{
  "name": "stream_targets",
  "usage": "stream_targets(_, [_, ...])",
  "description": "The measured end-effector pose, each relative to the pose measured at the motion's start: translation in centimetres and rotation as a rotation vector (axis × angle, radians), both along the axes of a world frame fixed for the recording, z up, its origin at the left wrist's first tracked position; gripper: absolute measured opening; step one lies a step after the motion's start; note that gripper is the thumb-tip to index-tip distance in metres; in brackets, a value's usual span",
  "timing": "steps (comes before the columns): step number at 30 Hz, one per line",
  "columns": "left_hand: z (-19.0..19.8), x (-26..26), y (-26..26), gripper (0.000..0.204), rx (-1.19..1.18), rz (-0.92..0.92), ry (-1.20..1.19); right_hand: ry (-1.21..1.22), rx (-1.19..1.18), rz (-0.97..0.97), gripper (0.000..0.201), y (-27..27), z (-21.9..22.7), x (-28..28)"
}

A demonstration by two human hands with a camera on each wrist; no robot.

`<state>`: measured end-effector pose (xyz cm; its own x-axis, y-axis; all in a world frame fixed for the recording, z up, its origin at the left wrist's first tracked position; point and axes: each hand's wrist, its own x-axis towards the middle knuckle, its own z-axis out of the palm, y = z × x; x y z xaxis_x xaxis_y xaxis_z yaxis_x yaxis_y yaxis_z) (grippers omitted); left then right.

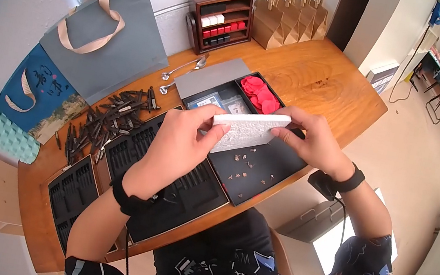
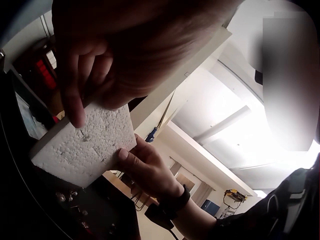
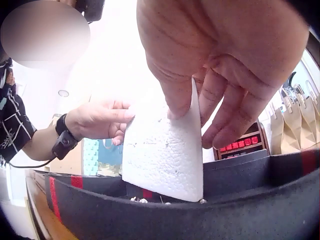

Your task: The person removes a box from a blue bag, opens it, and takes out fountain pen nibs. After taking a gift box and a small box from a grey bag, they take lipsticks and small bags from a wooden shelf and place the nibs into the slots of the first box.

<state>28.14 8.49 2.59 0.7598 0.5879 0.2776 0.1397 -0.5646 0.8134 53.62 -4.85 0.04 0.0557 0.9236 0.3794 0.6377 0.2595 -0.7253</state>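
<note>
So I've got both arms reaching out in front, elbows bent, and my 2 hands are basically facing each other. My left hand point(image 1: 175, 141) pinches 1 end of this rough white foam slab point(image 1: 247, 133), thumb on the near face, and my right hand point(image 1: 315, 145) pinches the other end the same way. Fingers on both are curled round it, not spread open. The slab sits between my hands, stood up on edge over the black box point(image 1: 278, 174), with tiny metallic charms point(image 1: 244, 175) lying inside, near the slab's lower edge.
</note>
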Motion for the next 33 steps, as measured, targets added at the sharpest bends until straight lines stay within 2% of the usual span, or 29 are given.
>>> stream_targets(4, [0.0,0.2,0.9,0.018,-0.116,-0.037,0.079,0.135,-0.061,-0.029,0.029,0.1,0.1,-0.2])
stream_targets(10, [0.5,1.2,1.3,0.027,-0.376,-0.052,-0.039,0.375,-0.103,0.053,0.039,-0.1,-0.2,0.6])
stream_targets(13, [-0.4,2.8,1.0,0.030,-0.397,0.014,-0.162,0.445,-0.112,0.007,0.044,-0.9,1.1,1.4])
stream_targets(15, [-1.0,3.6,1.3,0.035,-0.402,-0.011,-0.096,0.447,0.023,-0.111,0.049,-1.8,1.9,2.2])
stream_targets(16, [-1.1,4.3,1.0,0.034,-0.311,-0.045,-0.009,0.442,0.021,-0.117,0.049,-2.1,2.1,2.9])
stream_targets(17, [-1.0,5.0,0.7,0.033,-0.218,-0.077,0.077,0.410,0.114,-0.204,0.052,-2.5,2.4,3.7])
stream_targets(18, [-0.8,5.4,0.1,0.029,-0.028,-0.154,0.154,0.378,0.206,-0.287,0.054,-2.9,2.5,4.4])
stream_targets(19, [-0.8,6.4,-0.5,0.027,-0.015,-0.240,0.240,0.375,0.202,-0.286,0.054,-3.4,2.8,4.8])
stream_targets(21, [-3.4,8.4,-0.9,0.029,0.461,-0.410,0.080,0.315,0.178,-0.441,0.059,-4.3,3.7,5.5])
stream_targets(22, [-3.9,9.4,-1.3,0.029,0.460,-0.404,0.076,0.289,0.188,-0.474,0.058,-4.5,3.8,5.7])
stream_targets(24, [-4.5,11.1,-2.2,0.031,0.452,-0.464,0.236,0.275,0.143,-0.471,0.058,-5.2,4.0,6.0])
stream_targets(27, [-4.7,12.4,-2.7,0.031,0.493,-0.514,0.343,0.231,0.074,-0.481,0.057,-5.8,4.0,6.1])
stream_targets(28, [-5.3,12.5,-3.0,0.022,0.509,-0.491,0.186,0.196,0.048,-0.491,0.056,-5.8,3.9,6.2])
stream_targets(30, [-6.2,12.6,-2.8,0.018,0.528,-0.487,0.236,0.154,0.045,-0.508,0.055,-5.8,3.6,6.3])
stream_targets(33, [-5.3,10.9,-2.8,0.016,0.584,-0.521,0.344,0.098,0.043,-0.520,0.053,-5.6,3.2,6.3])
